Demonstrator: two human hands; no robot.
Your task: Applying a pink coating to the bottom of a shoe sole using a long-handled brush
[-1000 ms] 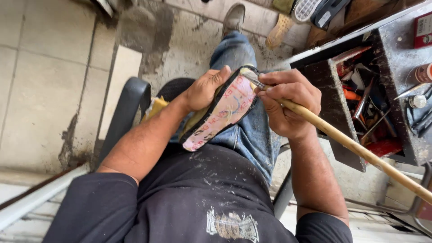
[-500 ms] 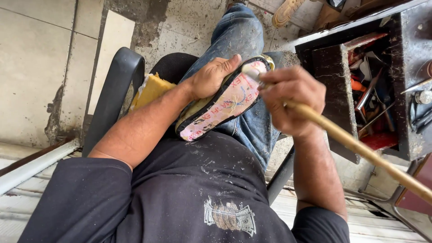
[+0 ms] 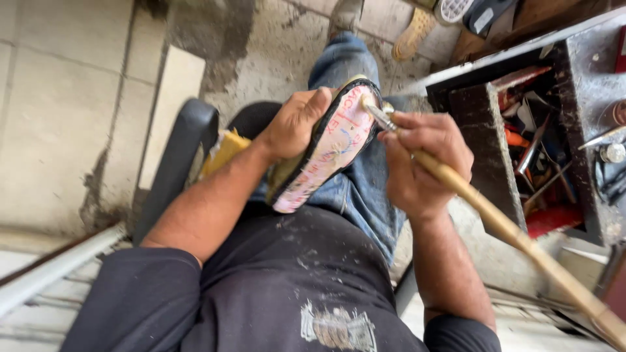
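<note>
Over the lap: a person sits in a dark chair (image 3: 179,153), jeans-clad leg running toward 12 o'clock, both hands meeting at the middle of the view.
Left hand: the left hand (image 3: 293,124) is curled closed around the far end of a sandal (image 3: 329,150), thumb on top near its rim, fingers hidden underneath.
Sandal: held tilted above the thigh, heel end pointing to 7 o'clock; pink insole with coloured printing facing up, black edging around it, a yellowish layer along the under edge.
Right hand: the right hand (image 3: 424,160) is closed in a pinch-and-wrap grip on a long wooden-handled tool (image 3: 495,225); its metal tip touches the sandal's rim just beside the left thumb.
Tool handle: runs from the hand out to 4 o'clock, to the frame's corner.
Yellow piece: a yellow pad (image 3: 222,151) lies on the seat at 9 o'clock of the left wrist.
Tool box: an open dark metal box (image 3: 489,150) at 3 o'clock, near the right hand, holds red and orange items and metal tools.
Edges and room: tiled floor (image 3: 59,98) lies open at 9 to 10 o'clock; a pale shoe sole (image 3: 414,36) lies at 12 o'clock.
</note>
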